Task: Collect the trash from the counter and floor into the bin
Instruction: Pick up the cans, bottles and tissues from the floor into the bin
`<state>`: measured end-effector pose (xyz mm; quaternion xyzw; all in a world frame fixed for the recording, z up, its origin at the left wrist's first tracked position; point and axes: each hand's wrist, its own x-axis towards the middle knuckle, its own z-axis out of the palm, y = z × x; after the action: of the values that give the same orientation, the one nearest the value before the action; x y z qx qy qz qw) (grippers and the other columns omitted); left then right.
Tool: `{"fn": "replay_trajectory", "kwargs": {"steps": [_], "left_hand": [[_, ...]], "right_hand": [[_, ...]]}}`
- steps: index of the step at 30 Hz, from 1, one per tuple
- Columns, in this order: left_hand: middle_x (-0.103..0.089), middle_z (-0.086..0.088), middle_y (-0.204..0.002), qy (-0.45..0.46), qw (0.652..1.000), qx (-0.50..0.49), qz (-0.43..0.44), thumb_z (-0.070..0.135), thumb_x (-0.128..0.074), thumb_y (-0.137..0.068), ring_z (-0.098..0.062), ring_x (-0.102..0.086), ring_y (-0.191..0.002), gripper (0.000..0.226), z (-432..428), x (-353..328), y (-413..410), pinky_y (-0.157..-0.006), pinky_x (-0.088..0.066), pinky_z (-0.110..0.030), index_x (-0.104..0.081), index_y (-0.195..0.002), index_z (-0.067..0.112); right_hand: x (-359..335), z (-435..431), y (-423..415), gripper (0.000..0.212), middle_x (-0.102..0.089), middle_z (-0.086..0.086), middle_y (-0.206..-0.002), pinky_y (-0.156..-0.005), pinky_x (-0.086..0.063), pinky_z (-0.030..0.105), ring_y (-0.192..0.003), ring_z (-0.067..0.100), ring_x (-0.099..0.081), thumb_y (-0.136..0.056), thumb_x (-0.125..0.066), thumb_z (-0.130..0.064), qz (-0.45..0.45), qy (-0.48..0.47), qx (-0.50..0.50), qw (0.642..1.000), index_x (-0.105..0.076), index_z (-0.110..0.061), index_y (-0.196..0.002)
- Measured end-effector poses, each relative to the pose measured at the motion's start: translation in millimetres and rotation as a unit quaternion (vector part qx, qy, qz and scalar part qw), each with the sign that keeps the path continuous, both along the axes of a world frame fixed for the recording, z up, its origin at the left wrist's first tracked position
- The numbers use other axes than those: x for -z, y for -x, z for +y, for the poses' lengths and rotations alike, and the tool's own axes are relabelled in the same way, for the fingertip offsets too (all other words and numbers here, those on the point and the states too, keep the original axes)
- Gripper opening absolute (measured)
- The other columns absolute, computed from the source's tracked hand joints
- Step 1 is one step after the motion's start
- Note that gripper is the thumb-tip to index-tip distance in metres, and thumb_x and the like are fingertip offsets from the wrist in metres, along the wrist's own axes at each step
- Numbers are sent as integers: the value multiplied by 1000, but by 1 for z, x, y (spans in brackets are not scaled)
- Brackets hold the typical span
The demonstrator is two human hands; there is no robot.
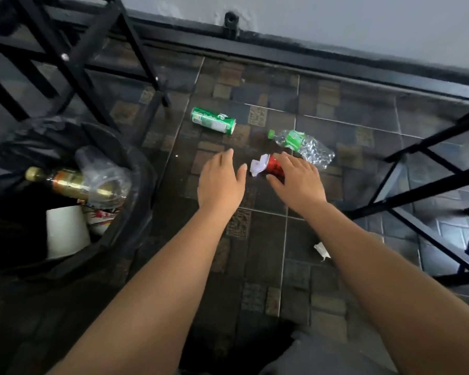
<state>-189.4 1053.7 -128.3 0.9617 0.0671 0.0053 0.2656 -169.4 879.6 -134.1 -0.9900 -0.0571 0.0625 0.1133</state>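
Head view, looking straight down at a dark tiled floor. Both arms reach forward and low. The right hand sits over a crushed red cup with a torn white edge, fingers curved around its far side and touching it — whether they have closed enough to lift it I cannot tell; the cup seems to rest on the floor. The left hand is spread flat and empty, fingers apart, just beside the cup's white end, holding nothing. Likely it hangs there to steady or to take the next piece.

Remaining trash on the floor: a green can lying on its side beyond the left hand, a crumpled clear bottle with a green cap and label just past the right hand, and a small white scrap nearer the person, beside the right forearm.

The bin, lined with a black bag, stands at the left within easy reach — sensible, since each piece needs only a short swing across. Inside it: a gold bottle, a clear plastic cup, a white container and some printed wrapping. So the job looks partly done.

Black metal frames stand at both sides; the trash lies in the open lane between them. The counter is not visible.
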Motion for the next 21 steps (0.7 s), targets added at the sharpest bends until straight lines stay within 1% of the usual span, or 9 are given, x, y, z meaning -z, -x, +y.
{"fn": "replay_trajectory", "kwargs": {"steps": [2,4,7,10,13,15,18,19,21], "left_hand": [[-46,-7,-148,-23,998,36,37,40,-46,-101,-26,-42,-135,54,-24,18,0,-108,-36,-38,-38,-149,15],[-48,-7,-145,-51,995,68,55,39,-49,-100,-26,-45,-132,54,-47,35,-3,-107,-36,-36,-39,-147,15],[-51,-7,-143,-95,988,94,78,42,-55,-97,-26,-47,-130,58,-79,60,-15,-108,-38,-37,-39,-147,16],[-45,-7,-148,-101,987,92,91,44,-60,-93,-27,-44,-135,67,-110,82,-34,-113,-36,-42,-35,-150,18],[-32,-13,-157,-71,991,55,101,40,-66,-90,-32,-31,-145,78,-132,96,-54,-116,-30,-48,-26,-153,19],[-25,-16,-159,-57,993,12,108,32,-72,-87,-35,-25,-147,88,-137,103,-67,-117,-29,-50,-19,-155,19],[-16,-14,-163,-87,986,-27,138,20,-76,-83,-36,-19,-149,100,-126,113,-88,-118,-26,-50,-9,-157,21],[-13,-13,-164,-92,984,-29,149,19,-75,-84,-36,-16,-150,101,-121,115,-94,-119,-24,-50,-6,-158,24],[-6,-9,-166,-79,981,-16,176,18,-72,-88,-36,-11,-151,96,-113,119,-107,-120,-22,-50,-6,-158,29]], "right_hand": [[14,-28,2,57,-43,3,-151,-117,-25,45,-140,27,-37,-97,-49,-45,17,4,34,999,-36,-23,-148],[29,-53,2,56,-47,4,-148,-115,-27,45,-137,28,-41,-97,-51,-44,20,3,66,998,-37,-22,-146],[49,-86,-8,55,-46,4,-148,-114,-29,45,-137,28,-40,-96,-52,-43,27,-2,96,995,-38,-21,-145],[68,-111,-27,56,-46,4,-148,-113,-30,47,-137,28,-40,-95,-54,-43,19,-15,121,992,-39,-21,-144],[79,-127,-52,60,-44,4,-149,-113,-30,48,-138,29,-38,-93,-57,-43,-10,-23,132,991,-38,-20,-145],[86,-131,-71,68,-38,3,-154,-116,-24,46,-142,27,-32,-92,-58,-47,-7,-13,110,994,-32,-21,-149],[98,-122,-92,82,-30,1,-158,-120,-16,46,-146,24,-25,-87,-59,-58,14,25,15,999,-24,-23,-153],[103,-116,-95,85,-29,1,-159,-120,-14,46,-147,24,-23,-85,-60,-59,16,30,-11,999,-23,-23,-153],[111,-105,-100,88,-30,1,-158,-120,-12,44,-147,23,-23,-84,-62,-57,15,49,-51,997,-22,-22,-154]]}}
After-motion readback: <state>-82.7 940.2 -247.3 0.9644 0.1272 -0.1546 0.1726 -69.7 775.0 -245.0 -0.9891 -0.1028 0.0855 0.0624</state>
